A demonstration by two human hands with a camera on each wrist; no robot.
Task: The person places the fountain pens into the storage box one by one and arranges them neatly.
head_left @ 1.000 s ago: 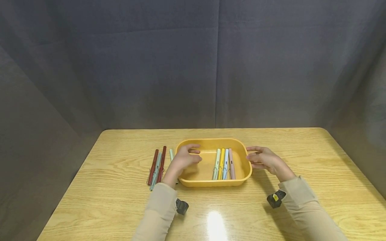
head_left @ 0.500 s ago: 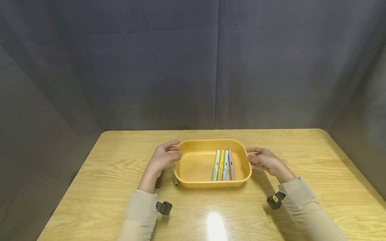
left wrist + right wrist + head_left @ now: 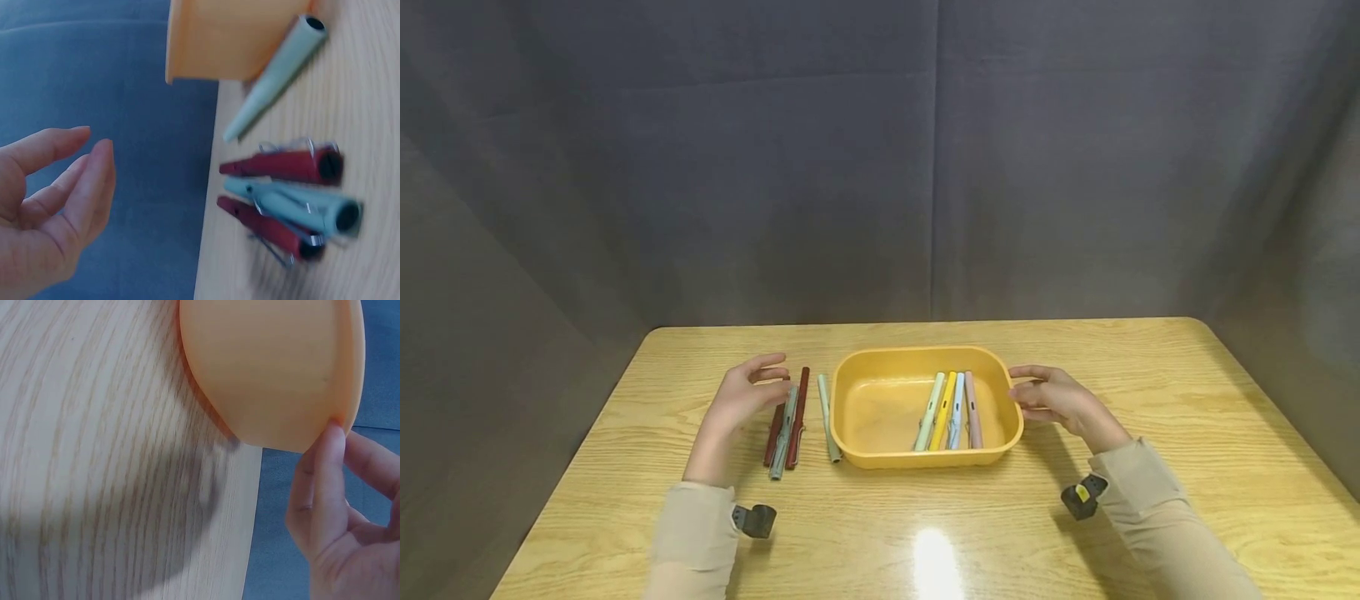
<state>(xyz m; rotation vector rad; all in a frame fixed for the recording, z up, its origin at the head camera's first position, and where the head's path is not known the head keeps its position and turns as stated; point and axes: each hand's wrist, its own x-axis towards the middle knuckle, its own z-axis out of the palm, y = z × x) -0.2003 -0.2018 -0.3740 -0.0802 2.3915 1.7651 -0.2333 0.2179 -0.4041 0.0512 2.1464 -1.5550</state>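
Observation:
My left hand (image 3: 742, 398) hovers over the left end of a group of pens with its fingers loosely bent, holding nothing. Under and beside it lie a dark red pen (image 3: 774, 437), a grey-green pen (image 3: 784, 437) and another dark red pen (image 3: 799, 417); wire clips show in the left wrist view. A pale green pen (image 3: 827, 417) lies apart, beside the yellow tray (image 3: 880, 457). Against the tray's right end rests my right hand (image 3: 1063, 404), fingertips touching the outer wall below the rim (image 3: 340, 394). Inside the tray, several pens (image 3: 957, 412) stand side by side.
The wooden table (image 3: 1000, 525) ends at a far edge before a dark grey curtain (image 3: 790, 167). The tray's walls rise above the tabletop. A black wrist camera (image 3: 755, 521) sits on the left cuff and another camera (image 3: 1082, 497) on the right.
My left hand has moved left, from over the tray's left end to above the loose pens, uncovering the pale green one. The right hand stays at the tray. Pens inside tilt slightly more.

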